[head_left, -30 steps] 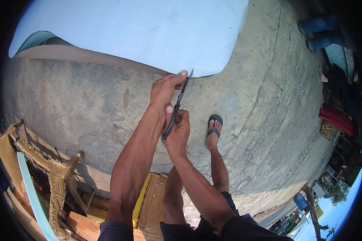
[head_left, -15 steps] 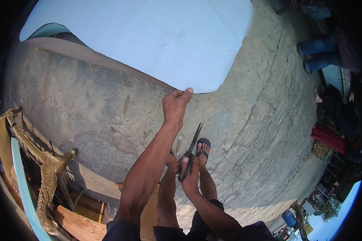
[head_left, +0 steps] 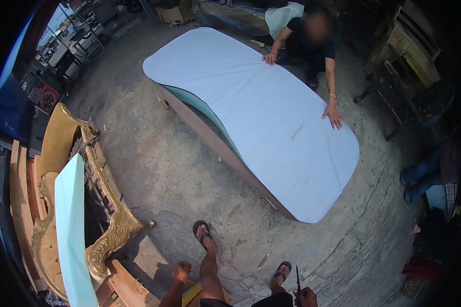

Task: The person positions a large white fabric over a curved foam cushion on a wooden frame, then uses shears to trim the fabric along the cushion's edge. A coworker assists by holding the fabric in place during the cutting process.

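Observation:
My right hand (head_left: 307,295) is closed round the handles of black scissors (head_left: 298,280), their blades pointing up and away from me. Low over the ground, my left hand (head_left: 182,270) is curled with nothing visible in it. Ahead of me, apart from both hands, lies a large pale-blue sheet (head_left: 271,120) with rounded corners. Along its near left side, mint-green foam (head_left: 202,108) and a brown edge (head_left: 217,153) show underneath. A co-worker crouches at the far side with one hand (head_left: 269,59) on the sheet's far edge and the other hand (head_left: 334,115) spread flat on it.
To my left stands a carved gold sofa frame (head_left: 115,225) with a long mint-green foam strip (head_left: 72,230) leaning on it. Wooden boards (head_left: 130,286) lie near its foot. Another person's legs (head_left: 420,176) are at the right. Dark furniture (head_left: 394,92) stands at the far right.
My left hand has let go of the sheet's near edge and drawn back. My right hand with the scissors has moved lower right. The view has lifted, bringing the whole sheet and the co-worker into sight.

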Demonstrator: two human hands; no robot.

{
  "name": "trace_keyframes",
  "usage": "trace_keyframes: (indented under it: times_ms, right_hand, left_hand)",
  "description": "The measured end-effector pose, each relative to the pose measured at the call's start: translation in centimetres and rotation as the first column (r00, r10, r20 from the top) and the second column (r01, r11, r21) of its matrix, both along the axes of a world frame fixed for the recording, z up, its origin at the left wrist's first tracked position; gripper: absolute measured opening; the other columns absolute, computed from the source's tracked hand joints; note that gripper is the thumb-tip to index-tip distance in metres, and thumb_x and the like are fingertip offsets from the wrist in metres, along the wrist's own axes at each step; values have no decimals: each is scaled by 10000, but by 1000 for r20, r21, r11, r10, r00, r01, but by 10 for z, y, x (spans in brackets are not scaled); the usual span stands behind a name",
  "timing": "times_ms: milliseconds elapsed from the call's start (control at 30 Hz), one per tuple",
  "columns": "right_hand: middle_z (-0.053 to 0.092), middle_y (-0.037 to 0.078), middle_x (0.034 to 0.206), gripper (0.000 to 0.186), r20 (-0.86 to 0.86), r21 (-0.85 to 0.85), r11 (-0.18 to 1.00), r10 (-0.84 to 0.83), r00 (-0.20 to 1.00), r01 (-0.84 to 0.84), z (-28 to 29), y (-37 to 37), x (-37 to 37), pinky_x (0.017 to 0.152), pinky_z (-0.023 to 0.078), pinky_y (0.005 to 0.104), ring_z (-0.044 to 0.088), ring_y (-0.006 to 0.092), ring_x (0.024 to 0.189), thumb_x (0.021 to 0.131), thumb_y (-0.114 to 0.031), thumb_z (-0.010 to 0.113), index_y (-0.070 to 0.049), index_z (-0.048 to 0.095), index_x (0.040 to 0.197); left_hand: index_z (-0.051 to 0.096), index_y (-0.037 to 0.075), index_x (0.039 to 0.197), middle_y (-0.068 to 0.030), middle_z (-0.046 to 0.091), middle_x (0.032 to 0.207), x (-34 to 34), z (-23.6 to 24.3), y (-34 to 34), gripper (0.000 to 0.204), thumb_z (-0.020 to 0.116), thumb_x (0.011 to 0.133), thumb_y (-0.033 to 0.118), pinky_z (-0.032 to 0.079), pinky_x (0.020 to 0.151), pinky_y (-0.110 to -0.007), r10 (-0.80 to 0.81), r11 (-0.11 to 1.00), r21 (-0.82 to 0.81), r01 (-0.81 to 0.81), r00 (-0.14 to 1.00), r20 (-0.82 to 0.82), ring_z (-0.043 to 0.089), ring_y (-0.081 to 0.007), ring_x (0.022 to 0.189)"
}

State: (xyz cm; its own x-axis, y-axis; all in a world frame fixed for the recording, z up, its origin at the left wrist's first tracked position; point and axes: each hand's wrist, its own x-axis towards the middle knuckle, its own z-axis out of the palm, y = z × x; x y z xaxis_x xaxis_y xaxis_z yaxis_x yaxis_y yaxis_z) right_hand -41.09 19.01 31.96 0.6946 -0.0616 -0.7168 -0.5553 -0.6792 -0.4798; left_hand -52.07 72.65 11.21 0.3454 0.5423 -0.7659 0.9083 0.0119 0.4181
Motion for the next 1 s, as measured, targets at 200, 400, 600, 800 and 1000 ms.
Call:
trace_keyframes:
  times_ms: [200,400,600,800,1000]
  right_hand:
    - [683,83,733,355,-165,140,956,-234,958,257,3,207,76,598,541,328,677,169,658,1012,-373,648,-19,617,1006]
    - [655,56,705,440,-399,333,902,-131,907,276,-2,384,132,585,544,304,663,155,613,974,-421,745,-4,606,994]
    - [642,49,730,194,-336,396,791,-348,875,466,52,455,253,519,503,274,603,136,581,1077,-247,574,-62,594,1023]
    - [622,37,717,232,-244,304,737,-552,797,604,33,526,433,490,479,260,582,125,559,1067,-309,605,-86,579,1009]
    - [629,42,748,253,-295,389,792,-377,878,470,28,605,567,492,492,260,586,122,570,1072,-324,593,-83,565,997]
  left_hand:
    - [721,-16,1031,-105,708,857,31,15,126,142,638,939,53,491,606,-358,217,972,-79,-224,973,-79,647,-199,720]
    - [734,5,1073,-60,743,874,298,21,184,247,717,959,223,549,735,-307,-61,973,-208,102,979,195,688,-135,779]
    - [739,50,1135,-99,773,957,543,36,228,287,714,958,275,553,794,-333,-432,884,-83,460,871,232,725,-177,842]
    - [683,52,1160,-37,702,981,701,48,310,274,685,991,267,533,752,-307,-328,852,-365,375,926,187,673,-132,833]
    - [626,40,1206,-49,668,958,818,29,490,311,681,990,256,530,683,-293,-1,982,-184,35,983,182,655,-133,789]
